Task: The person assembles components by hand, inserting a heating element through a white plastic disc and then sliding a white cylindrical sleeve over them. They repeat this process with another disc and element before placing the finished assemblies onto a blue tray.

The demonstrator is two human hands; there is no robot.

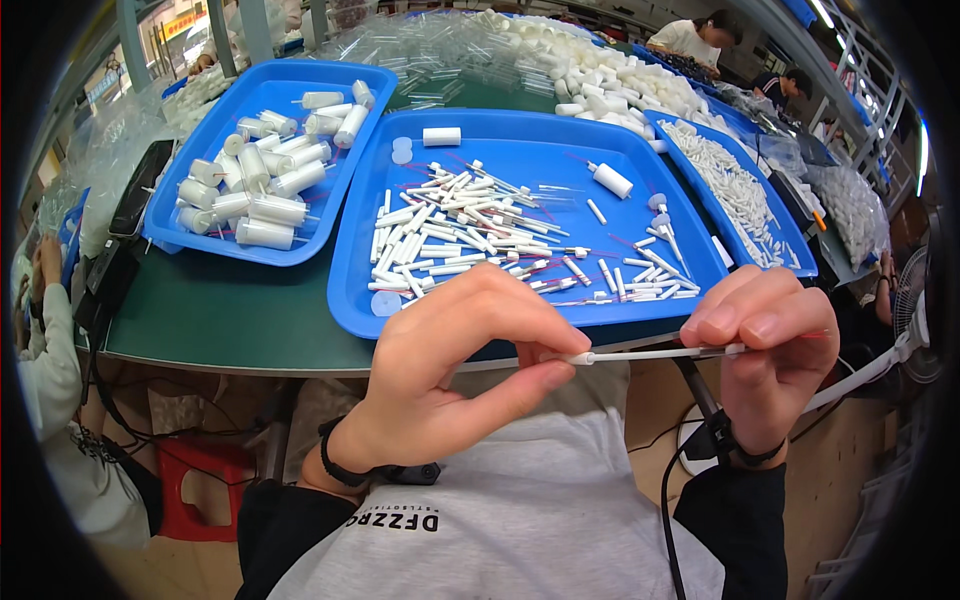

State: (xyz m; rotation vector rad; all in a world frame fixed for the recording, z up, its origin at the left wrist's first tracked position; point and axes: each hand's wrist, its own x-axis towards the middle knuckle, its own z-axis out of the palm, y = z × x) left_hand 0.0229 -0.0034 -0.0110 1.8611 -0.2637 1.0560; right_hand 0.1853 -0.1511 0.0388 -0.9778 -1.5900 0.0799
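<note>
Between my two hands, in front of the middle blue tray (347, 312), a thin white rod (640, 355) is stretched nearly level. My left hand (440, 350) pinches its wider white end between thumb and forefinger. At the other end, my right hand (768, 350) is closed on a narrow dark or clear section with a small white piece; a fine red wire sticks out past the fingers. In the middle tray lie a heap of small white tubes (430, 235), some with red wires, a white cylinder (611, 180) and flat translucent discs (386, 303).
A blue tray (160, 215) at left holds large white cylinders (270, 207). At right, another blue tray (790, 262) holds small white pieces. Behind are piled white caps (610, 80) and clear tubes (400, 60). A red stool (205, 485) stands lower left; other people sit nearby.
</note>
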